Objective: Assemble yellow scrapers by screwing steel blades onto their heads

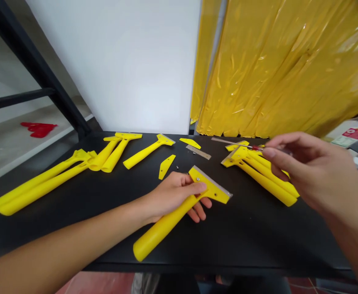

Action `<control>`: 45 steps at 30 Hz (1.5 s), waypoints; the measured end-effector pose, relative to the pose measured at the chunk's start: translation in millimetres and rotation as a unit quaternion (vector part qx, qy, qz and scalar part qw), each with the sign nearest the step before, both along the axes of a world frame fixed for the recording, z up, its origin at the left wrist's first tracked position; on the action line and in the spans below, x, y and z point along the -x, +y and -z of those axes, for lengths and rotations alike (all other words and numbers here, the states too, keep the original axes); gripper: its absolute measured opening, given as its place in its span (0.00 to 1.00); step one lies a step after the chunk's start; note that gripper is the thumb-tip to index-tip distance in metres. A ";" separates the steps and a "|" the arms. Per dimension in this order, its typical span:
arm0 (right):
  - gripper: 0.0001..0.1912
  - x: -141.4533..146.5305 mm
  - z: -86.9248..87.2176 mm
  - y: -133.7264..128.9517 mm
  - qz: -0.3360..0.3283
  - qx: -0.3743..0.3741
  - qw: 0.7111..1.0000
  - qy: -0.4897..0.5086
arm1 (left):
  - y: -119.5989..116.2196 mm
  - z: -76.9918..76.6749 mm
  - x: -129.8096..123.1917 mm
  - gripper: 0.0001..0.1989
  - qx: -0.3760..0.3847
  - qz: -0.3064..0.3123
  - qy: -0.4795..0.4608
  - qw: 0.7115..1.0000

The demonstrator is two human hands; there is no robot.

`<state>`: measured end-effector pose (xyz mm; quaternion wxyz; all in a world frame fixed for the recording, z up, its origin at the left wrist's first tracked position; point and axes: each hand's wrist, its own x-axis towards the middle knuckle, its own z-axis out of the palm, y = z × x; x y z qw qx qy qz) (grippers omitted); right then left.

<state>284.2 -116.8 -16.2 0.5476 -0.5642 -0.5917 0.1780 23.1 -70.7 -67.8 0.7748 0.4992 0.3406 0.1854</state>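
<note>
Right here in my left hand (174, 196) is the yellow plastic scraper (169, 222), lying across the middle of the counter with its steel blade (215, 181) angled away from me. I'm grasping it firmly at the neck: my thumb runs along the head beside a small screw (198, 178), and my fingers curl underneath. That grip pins the head steady and leaves its face open to me, while the long handle points back toward my near side.

My right hand (313, 171) is up off the counter, pinching a slim screwdriver (254, 148) with a red handle in its fingertips, like a pencil. The metal shaft points left, above the heap of yellow scrapers (264, 177) stacked at the right, their handles fanned toward me and their heads gathered together.

Just ahead of my left hand, a loose yellow cover plate (167, 166) sits near a couple of tiny screws (177, 167). Farther back are a second plate (190, 143) and a bare steel blade (199, 152), all laid out within easy reach. More scrapers (38, 183) lie to the left, in a looser spread.

The counter (243, 241) is black and runs wide in front of me. Behind it, there's a white wall (111, 61), with a shiny yellow plastic curtain (273, 69) hanging to the right. On the left, a black metal frame (34, 61) rises past a red object (38, 129) lying on a pale surface below.
</note>
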 end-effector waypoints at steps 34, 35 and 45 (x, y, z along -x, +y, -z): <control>0.05 63.0 31.4 -4.1 -0.171 -0.090 0.979 0.070 | 1.2 0.6 -1.7 0.13 0.021 0.040 0.065 0.997; 0.06 62.4 31.8 -4.3 -0.164 -0.101 0.980 0.056 | 0.9 0.7 -2.1 0.13 0.018 0.038 0.069 0.997; 0.07 54.6 32.7 -11.1 -0.142 -0.097 0.982 -0.081 | -2.7 0.3 -4.2 0.15 -0.023 0.033 0.104 0.994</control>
